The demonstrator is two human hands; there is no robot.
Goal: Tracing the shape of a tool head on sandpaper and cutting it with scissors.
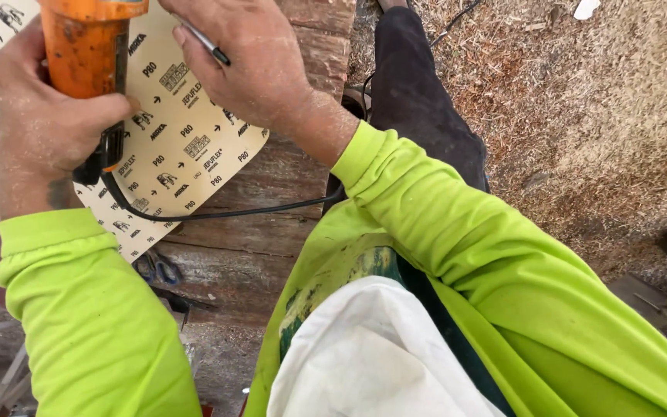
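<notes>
My left hand (36, 116) grips the body of an orange power tool (86, 50) held upright over a sheet of sandpaper (187, 131), whose printed back faces up. My right hand (252, 58) rests on the sheet beside the tool with a thin dark pen (206, 42) between its fingers. The tool's black cord (218, 214) runs from its base across the sheet and the wood toward my body. Both arms wear bright yellow-green sleeves dusted with sawdust.
The sandpaper lies on a weathered wooden slab (272, 177). Scissors with blue handles (160, 269) lie below the slab's near edge. Sawdust covers the ground (580, 116) to the right. My dark trouser leg (418, 100) stands next to the slab.
</notes>
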